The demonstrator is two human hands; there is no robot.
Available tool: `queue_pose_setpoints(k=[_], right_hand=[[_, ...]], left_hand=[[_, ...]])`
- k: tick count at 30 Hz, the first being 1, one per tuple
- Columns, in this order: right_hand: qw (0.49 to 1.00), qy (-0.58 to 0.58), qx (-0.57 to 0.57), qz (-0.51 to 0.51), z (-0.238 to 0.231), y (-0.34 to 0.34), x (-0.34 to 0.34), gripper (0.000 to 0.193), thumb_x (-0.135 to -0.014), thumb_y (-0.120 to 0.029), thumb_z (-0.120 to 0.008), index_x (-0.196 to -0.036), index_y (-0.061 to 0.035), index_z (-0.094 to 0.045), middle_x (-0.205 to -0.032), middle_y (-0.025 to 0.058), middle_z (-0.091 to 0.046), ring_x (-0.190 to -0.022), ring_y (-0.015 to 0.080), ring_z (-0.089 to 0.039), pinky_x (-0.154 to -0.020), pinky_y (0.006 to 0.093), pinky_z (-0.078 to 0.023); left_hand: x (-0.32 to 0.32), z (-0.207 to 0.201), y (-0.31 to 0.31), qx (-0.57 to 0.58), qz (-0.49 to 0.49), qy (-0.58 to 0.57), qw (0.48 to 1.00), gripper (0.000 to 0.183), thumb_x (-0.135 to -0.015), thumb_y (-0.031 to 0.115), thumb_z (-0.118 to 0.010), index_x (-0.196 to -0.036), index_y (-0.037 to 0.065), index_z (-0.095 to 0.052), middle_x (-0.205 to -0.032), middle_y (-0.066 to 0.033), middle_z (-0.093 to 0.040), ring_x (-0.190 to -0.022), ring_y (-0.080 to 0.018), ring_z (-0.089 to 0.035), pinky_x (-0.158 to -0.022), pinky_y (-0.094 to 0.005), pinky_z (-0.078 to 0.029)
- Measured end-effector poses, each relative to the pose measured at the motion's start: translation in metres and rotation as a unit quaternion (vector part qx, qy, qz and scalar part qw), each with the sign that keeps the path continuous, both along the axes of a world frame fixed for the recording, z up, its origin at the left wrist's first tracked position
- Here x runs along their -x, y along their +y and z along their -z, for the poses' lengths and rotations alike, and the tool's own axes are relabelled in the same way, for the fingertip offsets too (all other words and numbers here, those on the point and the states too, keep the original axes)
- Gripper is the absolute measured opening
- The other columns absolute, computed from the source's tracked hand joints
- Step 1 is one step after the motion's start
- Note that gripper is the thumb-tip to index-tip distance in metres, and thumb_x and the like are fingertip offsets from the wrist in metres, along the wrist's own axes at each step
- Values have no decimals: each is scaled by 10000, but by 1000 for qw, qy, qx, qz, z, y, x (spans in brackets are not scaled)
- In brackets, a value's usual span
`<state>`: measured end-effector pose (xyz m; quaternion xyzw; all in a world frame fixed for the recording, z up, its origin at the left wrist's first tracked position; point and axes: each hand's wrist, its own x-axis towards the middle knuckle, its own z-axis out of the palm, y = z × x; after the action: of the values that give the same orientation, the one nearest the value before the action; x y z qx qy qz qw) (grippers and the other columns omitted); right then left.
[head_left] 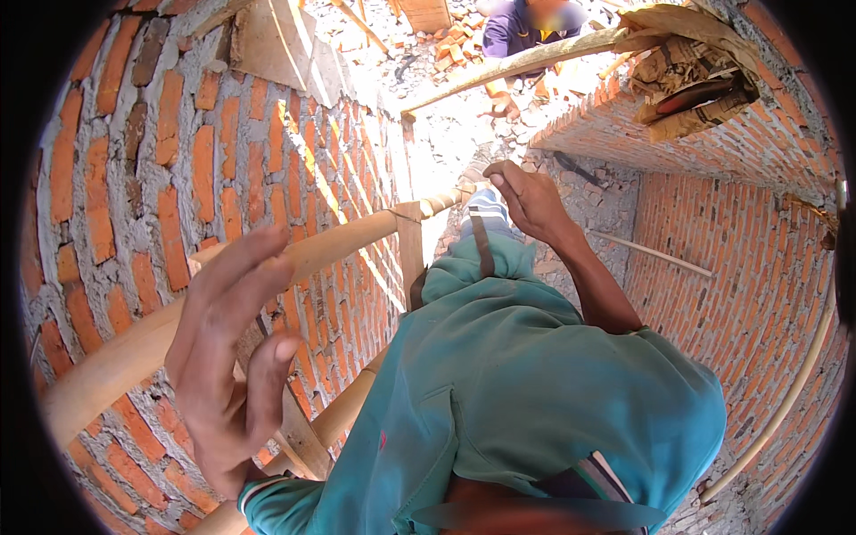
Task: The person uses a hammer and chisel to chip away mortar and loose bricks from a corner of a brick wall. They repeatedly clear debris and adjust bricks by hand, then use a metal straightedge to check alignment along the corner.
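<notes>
My left hand (223, 357) is raised at the left, its fingers bent and the thumb standing apart, with nothing between them. Behind it runs a thick bamboo pole (348, 242), slanting from the lower left towards the middle; whether the hand touches it I cannot tell. My right hand (535, 203) is in front of my body, above my lower leg, with its fingers curled together. Whatever those fingers may hold is hidden. An upright wooden post (410, 250) meets the bamboo pole near its far part.
A brick wall (205, 152) rises close on the left, another brick wall (713, 259) on the right. Far below, a person in purple (508, 31) is near loose bricks (456, 43). A pole (526, 61) crosses there, beside a torn brown paper sack (664, 76).
</notes>
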<state>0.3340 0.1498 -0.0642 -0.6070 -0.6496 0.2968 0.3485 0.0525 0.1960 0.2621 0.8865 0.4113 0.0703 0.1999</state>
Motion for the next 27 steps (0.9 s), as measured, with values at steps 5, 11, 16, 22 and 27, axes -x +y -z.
queue_pose_setpoints(k=[5, 11, 16, 22, 27], right_hand=[[981, 68, -150, -99, -131, 25, 18, 136, -1040, -128, -547, -1066, -27, -634, -789, 156, -647, -649, 332, -644, -596, 407, -492], [948, 199, -241, -60, -203, 66, 57, 286, -1039, -248, -603, -1185, -3, -601, -959, 143, -696, -833, 221, -675, -724, 348, -521], [788, 542, 50, -289, -185, 52, 130, 597, -1026, -434, -607, -1395, 10, -457, -1102, 164, -681, -877, 196, -697, -835, 334, -571], [648, 697, 119, -283, -174, 23, 144, 446, -1054, -343, -563, -1337, -18, -451, -1341, 205, -555, -753, 212, -682, -427, 247, -492], [723, 616, 117, -291, -184, 12, 162, 214, -1072, -280, -545, -1141, -78, -569, -889, 87, -658, -749, 145, -615, -574, 280, -466]], left_hand=[[-36, 55, 26, 37, -19, -137, 990, 381, -1045, 298, -555, -1281, 5, -616, -1311, -178, -633, -1269, -276, -587, -1036, -446, -478], [-47, 49, 50, 262, -81, -403, 873, 338, -1098, 311, -465, -1151, -5, -572, -801, -46, -568, -696, -134, -561, -660, -306, -502], [-25, 22, 68, 104, -170, -687, 699, 330, -1096, 360, -464, -1015, 52, -550, -661, 50, -367, -545, -35, -284, -448, -205, -235], [-6, 14, 57, 0, -205, -688, 696, 431, -1091, 462, -446, -930, 80, -561, -581, 54, -415, -477, -21, -323, -420, -223, -240], [-3, -10, 43, -36, -121, -737, 664, 418, -1104, 450, -416, -963, 82, -558, -552, 41, -408, -460, -35, -329, -417, -223, -248]])
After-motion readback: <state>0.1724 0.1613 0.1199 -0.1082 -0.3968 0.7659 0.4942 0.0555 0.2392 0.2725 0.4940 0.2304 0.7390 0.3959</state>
